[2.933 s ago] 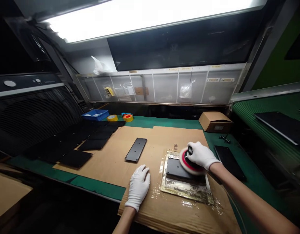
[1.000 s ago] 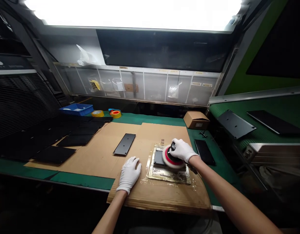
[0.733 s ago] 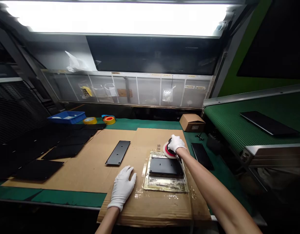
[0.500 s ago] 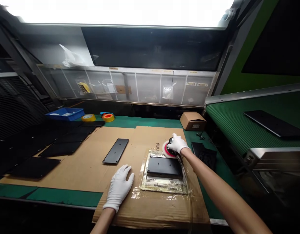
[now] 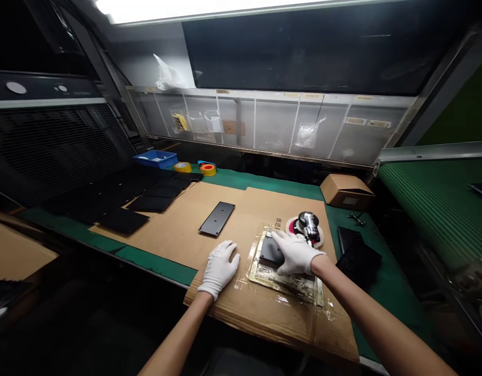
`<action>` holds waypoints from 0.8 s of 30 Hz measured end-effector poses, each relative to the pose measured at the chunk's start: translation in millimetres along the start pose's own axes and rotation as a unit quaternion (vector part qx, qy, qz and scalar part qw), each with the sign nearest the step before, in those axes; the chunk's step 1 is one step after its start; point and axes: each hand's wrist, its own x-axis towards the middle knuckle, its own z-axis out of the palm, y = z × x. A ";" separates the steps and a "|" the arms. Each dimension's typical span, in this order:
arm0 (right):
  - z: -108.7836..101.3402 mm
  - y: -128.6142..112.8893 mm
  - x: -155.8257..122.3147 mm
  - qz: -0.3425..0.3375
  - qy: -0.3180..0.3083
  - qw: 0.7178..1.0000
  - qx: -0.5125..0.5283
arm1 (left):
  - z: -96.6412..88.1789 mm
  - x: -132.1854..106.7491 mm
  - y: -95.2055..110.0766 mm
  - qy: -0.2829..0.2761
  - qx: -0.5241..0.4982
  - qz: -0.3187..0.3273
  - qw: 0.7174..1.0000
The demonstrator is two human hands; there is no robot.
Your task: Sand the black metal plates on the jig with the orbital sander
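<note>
A black panel (image 5: 270,251) with small holes lies on a tape-edged pad (image 5: 260,274) on the cardboard. My gloved right hand (image 5: 297,254) reaches over the panel, hiding its right part. Its fingers and thumb are spread towards opposite long edges; whether they press on it I cannot tell. Just beyond this hand, a polisher (image 5: 309,225) with a white and red pad rests on the cardboard, out of my grasp. My gloved left hand (image 5: 220,267) lies on the cardboard, open and holding nothing. A second black panel (image 5: 217,219) lies beyond the left hand.
Several black panels (image 5: 123,220) cover the left of the bench. Behind stand a blue tray (image 5: 156,159) and tape rolls (image 5: 208,168). At right are a cardboard box (image 5: 346,191), dark pieces (image 5: 358,256) and a green conveyor (image 5: 440,193). The polisher's hose (image 5: 313,324) runs towards me.
My right hand has let go of the polisher and moved towards me onto the black panel. The left hand stays on the cardboard. The view has turned left.
</note>
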 end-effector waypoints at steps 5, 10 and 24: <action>8.7 0.0 7.7 0.037 -0.065 0.996 0.041 | 2.3 0.6 -4.9 0.003 -0.030 -0.023 0.999; -19.7 -26.0 -13.2 0.036 0.083 0.986 0.138 | -18.9 -3.9 27.5 0.014 -0.212 -0.126 0.969; 10.5 -129.8 -115.2 0.066 0.167 0.828 0.532 | -130.6 -82.1 160.1 -0.164 -0.882 -0.313 0.314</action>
